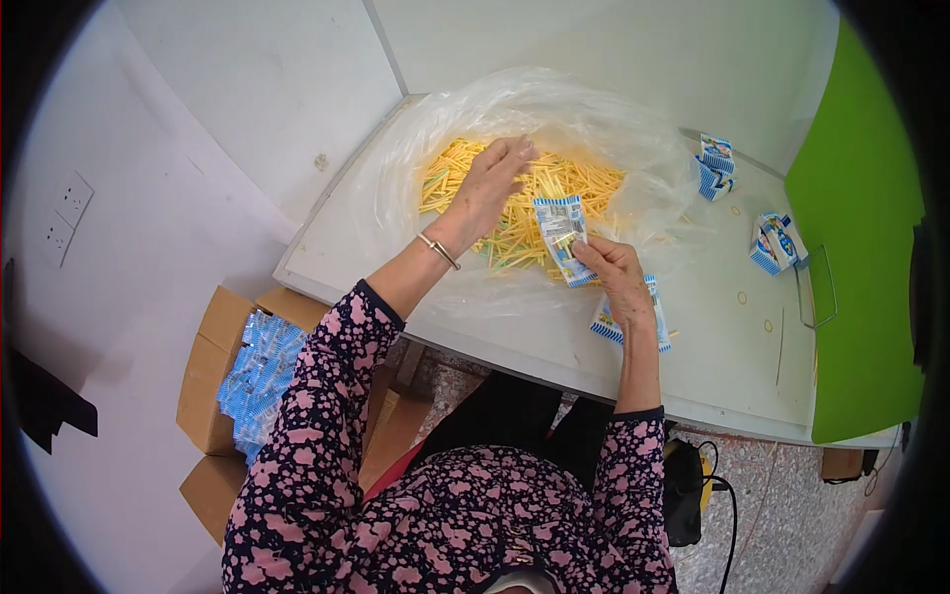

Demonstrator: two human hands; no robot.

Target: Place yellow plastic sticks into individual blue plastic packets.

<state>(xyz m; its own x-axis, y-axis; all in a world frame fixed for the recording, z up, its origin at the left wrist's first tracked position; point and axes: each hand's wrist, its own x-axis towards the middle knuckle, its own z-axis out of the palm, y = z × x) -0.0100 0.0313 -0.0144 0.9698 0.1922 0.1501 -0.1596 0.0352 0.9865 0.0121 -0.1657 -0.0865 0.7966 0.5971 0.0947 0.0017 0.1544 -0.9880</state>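
Note:
My right hand (618, 280) pinches a small blue-and-white striped plastic packet (564, 238) by its lower side. Thin yellow sticks (554, 184) show at the packet's upper end. My left hand (492, 188), a bracelet on its wrist, hovers over the pile to the left of the packet. Its fingers are stretched out and hold nothing that I can see. Below both hands, a heap of yellow sticks (584, 178) with a few green ones lies in a large clear plastic bag (386, 213), spread wide on the table. More striped packets (607, 325) lie under my right wrist.
A cardboard box (213, 371) full of blue packets (262, 371) stands left of the table (722, 381). Packet bundles (777, 244) sit at the right, with rubber bands (742, 298) and a wire loop (819, 287) nearby. A green panel (871, 238) bounds the right side.

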